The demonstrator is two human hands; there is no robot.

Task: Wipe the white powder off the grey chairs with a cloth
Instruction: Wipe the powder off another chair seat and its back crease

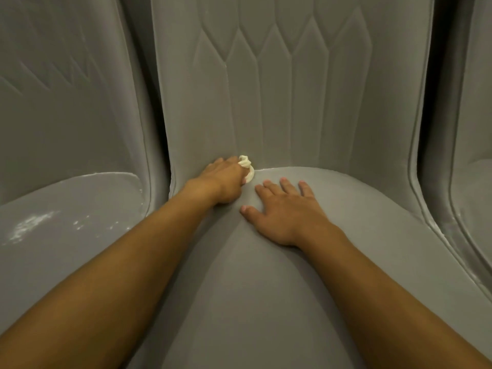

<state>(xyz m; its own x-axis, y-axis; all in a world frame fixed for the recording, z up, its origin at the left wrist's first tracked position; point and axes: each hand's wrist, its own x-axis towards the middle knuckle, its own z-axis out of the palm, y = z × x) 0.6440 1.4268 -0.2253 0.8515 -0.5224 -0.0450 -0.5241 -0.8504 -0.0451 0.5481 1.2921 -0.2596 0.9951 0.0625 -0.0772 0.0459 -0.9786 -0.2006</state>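
Observation:
A grey padded chair [266, 275] with a quilted backrest fills the middle of the view. My left hand [222, 179] grips a small bunched cream cloth [246, 169] and holds it in the crease where seat meets backrest, left of centre. My right hand [286, 209] lies flat on the seat just to the right, fingers spread and straight, pressing the cushion down. A thin white powder line [279, 168] follows the crease to the right of the cloth.
A second grey chair [66, 129] stands at the left, with white powder smears [34, 226] on its seat and along its back seam. A third grey chair [468, 155] shows at the right edge, its rim piping dusted white.

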